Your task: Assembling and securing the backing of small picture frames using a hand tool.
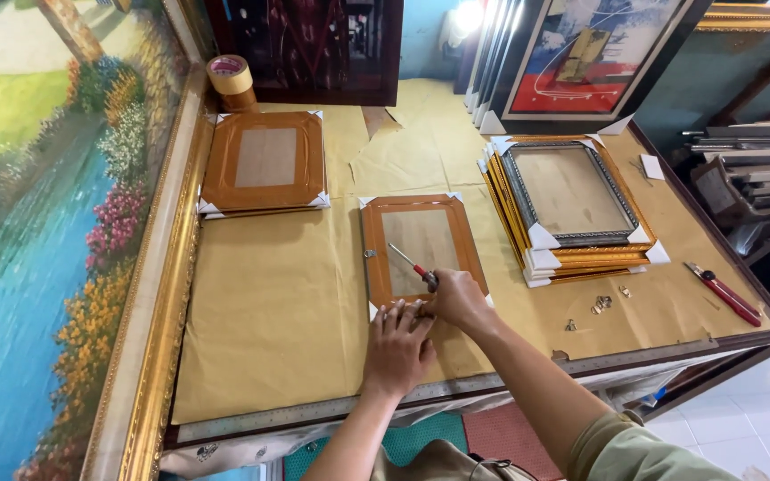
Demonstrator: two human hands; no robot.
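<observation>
Paper-covered table [269, 312], one frame [421, 245] under two hands, left hand [397, 349], right hand [458, 298], one screwdriver [412, 265]

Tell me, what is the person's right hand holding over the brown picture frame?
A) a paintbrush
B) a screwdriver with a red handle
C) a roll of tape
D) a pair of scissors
B: the right hand grips a screwdriver with a red handle and a thin metal shaft slanting over the back of the brown frame, while the left hand presses on the frame's near edge.
</observation>
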